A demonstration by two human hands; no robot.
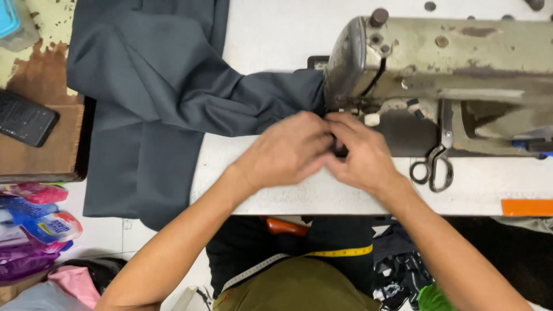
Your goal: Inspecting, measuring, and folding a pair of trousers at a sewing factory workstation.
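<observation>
While both forearms angle inward over the table edge, the left hand (288,151) and right hand (362,154) meet at the sewing machine's (438,57) needle end.

Fingers of both curl tight, pinching dark grey fabric (173,86) between them; knuckles up, wrists low. Fabric trails away leftward beyond the left hand, draping off the table. Scissors (432,167) lie just right of the right hand.

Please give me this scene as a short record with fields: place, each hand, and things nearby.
place: white table with an old sewing machine
left hand: presses dark grey cloth by the needle area
right hand: on the same cloth, touching the left hand
nearby: scissors, measuring tape, black phone
</observation>
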